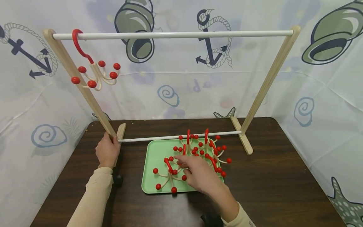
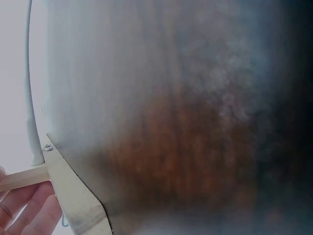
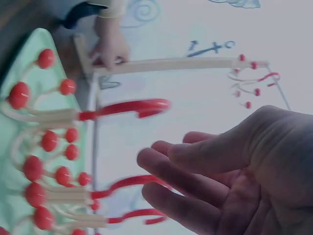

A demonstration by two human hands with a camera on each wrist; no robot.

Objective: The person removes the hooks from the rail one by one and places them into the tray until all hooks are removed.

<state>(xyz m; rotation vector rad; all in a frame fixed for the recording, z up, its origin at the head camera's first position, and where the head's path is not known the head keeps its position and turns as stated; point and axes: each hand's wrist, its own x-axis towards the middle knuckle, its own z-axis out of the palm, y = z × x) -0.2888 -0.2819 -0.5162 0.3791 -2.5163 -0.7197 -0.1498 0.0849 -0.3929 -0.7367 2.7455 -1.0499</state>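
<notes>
My left hand (image 1: 107,153) grips the foot of the left wooden post (image 1: 97,108), its fingers (image 2: 36,210) curled behind the wood in the left wrist view. My right hand (image 1: 202,176) hovers over a green tray (image 1: 151,153), fingers loosely bent and holding nothing. On the tray stand several hooked hangers, each a red hook over cream curved arms tipped with red balls. The front-left hanger (image 1: 169,167) is nearest my right fingers. In the right wrist view, one hanger's red hook (image 3: 132,106) points toward the open right hand (image 3: 234,171). My right hand hides part of the cluster.
A white top rail (image 1: 175,35) joins the left post to the right wooden post (image 1: 269,83). One more hanger (image 1: 96,74) hangs at the rail's left end. A white lower bar (image 1: 150,138) runs behind the tray on the dark table (image 1: 272,186). Patterned cloth surrounds the table.
</notes>
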